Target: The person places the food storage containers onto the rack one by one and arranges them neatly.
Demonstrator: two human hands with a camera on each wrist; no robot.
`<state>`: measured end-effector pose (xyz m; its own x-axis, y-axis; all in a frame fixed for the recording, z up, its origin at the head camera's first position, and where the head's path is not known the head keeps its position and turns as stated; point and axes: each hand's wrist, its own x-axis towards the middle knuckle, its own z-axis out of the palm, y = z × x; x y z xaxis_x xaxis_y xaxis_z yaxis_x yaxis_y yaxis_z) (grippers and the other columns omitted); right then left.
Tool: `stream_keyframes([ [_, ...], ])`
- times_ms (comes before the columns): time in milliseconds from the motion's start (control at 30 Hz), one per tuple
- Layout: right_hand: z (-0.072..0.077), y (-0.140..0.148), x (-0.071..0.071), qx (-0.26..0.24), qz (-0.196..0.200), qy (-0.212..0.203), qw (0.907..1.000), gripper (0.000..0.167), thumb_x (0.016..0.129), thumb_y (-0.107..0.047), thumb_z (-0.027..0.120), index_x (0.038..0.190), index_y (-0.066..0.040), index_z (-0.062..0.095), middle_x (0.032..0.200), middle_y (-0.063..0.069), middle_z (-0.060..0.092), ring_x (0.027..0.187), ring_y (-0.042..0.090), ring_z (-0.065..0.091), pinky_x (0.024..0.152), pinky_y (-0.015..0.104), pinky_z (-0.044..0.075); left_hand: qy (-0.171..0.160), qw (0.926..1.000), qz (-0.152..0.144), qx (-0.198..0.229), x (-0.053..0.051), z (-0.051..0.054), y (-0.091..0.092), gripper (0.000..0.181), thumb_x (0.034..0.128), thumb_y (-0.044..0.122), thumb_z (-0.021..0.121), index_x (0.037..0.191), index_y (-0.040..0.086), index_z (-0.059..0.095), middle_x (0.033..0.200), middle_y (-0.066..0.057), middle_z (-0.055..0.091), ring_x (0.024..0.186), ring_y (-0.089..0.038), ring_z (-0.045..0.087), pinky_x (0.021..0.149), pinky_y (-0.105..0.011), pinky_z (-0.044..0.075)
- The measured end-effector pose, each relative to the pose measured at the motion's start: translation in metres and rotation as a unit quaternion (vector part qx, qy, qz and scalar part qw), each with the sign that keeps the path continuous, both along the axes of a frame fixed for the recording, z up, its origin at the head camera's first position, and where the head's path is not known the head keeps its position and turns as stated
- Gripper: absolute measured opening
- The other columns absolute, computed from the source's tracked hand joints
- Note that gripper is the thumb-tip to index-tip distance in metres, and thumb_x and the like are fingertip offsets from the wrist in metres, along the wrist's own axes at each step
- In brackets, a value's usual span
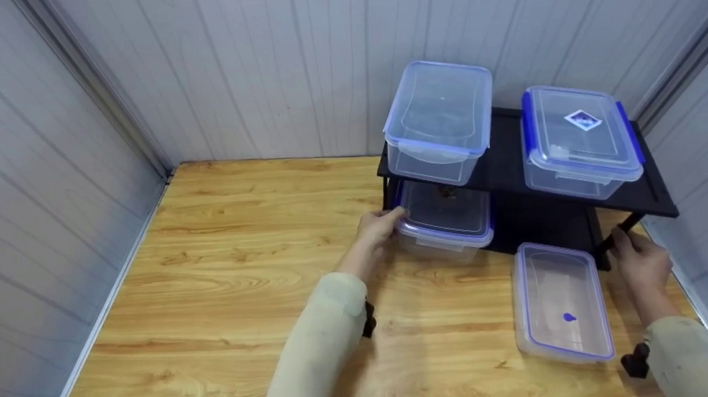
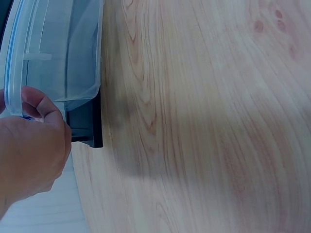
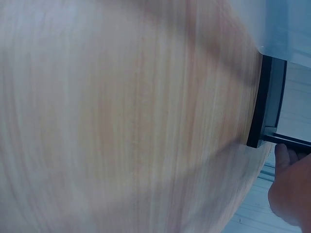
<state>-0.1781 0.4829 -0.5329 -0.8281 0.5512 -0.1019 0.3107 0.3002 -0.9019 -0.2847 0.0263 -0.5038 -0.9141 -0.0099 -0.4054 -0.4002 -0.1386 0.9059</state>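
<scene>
A black two-tier rack (image 1: pixel 503 150) stands at the back right. My left hand (image 1: pixel 379 226) is curled at its front left post, beside a blue-rimmed clear food container (image 1: pixel 445 217) on the lower tier. In the left wrist view the post runs behind the left hand (image 2: pixel 36 145), and a fingertip lies against the container's lid edge (image 2: pixel 14 73). My right hand (image 1: pixel 642 262) grips the front right post (image 1: pixel 630 223). The right wrist view shows the right hand's fingers (image 3: pixel 283 158) at that post, partly cut off by the frame.
Two lidded clear containers stand on the top tier, one on the left (image 1: pixel 441 105) and one with a sticker (image 1: pixel 579 126) on the right. Another container (image 1: pixel 564 308) stands on the wood-grain table (image 1: pixel 229 282) in front of the rack. Panel walls (image 1: pixel 257 68) enclose the table.
</scene>
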Motion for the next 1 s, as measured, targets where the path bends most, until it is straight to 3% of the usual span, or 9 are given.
stream_keyframes([
  [267,-0.001,-0.001,0.002,0.007,-0.005,-0.013,0.9999,0.067,0.107,-0.05,0.06,0.155,-0.005,0.05,0.13,0.0,0.067,0.078,-0.02,0.063,0.074,0.003,0.052,0.004,0.9999,0.009,0.013,-0.002,0.003,0.003,0.039,0.0929,0.015,0.079,0.122,-0.009,0.069,0.086,-0.004,0.063,0.072,-0.014,0.059,0.097,-0.046,0.058],
  [400,0.0,-0.001,0.002,0.037,-0.001,-0.021,0.9991,0.067,0.107,-0.053,0.058,0.155,-0.007,0.051,0.124,0.0,0.069,0.076,-0.021,0.06,0.072,0.003,0.049,0.01,0.9998,0.004,0.017,-0.003,0.004,0.004,0.04,0.0938,0.016,0.079,0.124,-0.009,0.068,0.082,-0.003,0.062,0.068,-0.013,0.059,0.094,-0.047,0.059],
  [600,0.004,-0.001,0.001,0.025,0.015,-0.011,0.9995,0.066,0.108,-0.05,0.057,0.154,-0.004,0.05,0.131,0.002,0.066,0.081,-0.021,0.062,0.077,0.003,0.052,0.018,0.9992,0.016,0.031,-0.002,0.006,0.001,0.054,0.0938,0.02,0.083,0.134,-0.01,0.063,0.089,-0.007,0.068,0.07,-0.013,0.067,0.09,-0.041,0.064],
  [733,0.004,-0.002,0.001,0.027,0.016,-0.012,0.9994,0.066,0.108,-0.05,0.057,0.154,-0.003,0.05,0.134,0.005,0.064,0.081,-0.021,0.062,0.077,0.003,0.051,0.012,0.9981,0.02,0.058,0.001,0.006,-0.001,0.053,0.0939,0.021,0.084,0.132,-0.009,0.064,0.093,-0.01,0.07,0.072,-0.015,0.069,0.087,-0.039,0.065],
  [900,0.004,-0.001,0.002,0.028,0.01,-0.015,0.9994,0.064,0.108,-0.049,0.057,0.154,-0.004,0.051,0.134,0.006,0.064,0.08,-0.021,0.062,0.076,0.003,0.051,0.005,0.9978,0.012,0.064,0.004,0.005,-0.004,0.05,0.0946,0.025,0.084,0.127,-0.007,0.063,0.092,-0.01,0.067,0.075,-0.019,0.071,0.095,-0.043,0.064],
  [1000,0.004,0.0,0.002,0.035,0.013,-0.019,0.9991,0.065,0.108,-0.05,0.056,0.154,-0.004,0.051,0.133,0.006,0.064,0.08,-0.021,0.061,0.076,0.003,0.051,0.003,0.9984,0.004,0.056,0.004,0.004,-0.007,0.056,0.0953,0.026,0.083,0.131,-0.01,0.06,0.095,-0.012,0.067,0.08,-0.02,0.071,0.1,-0.044,0.062],
])
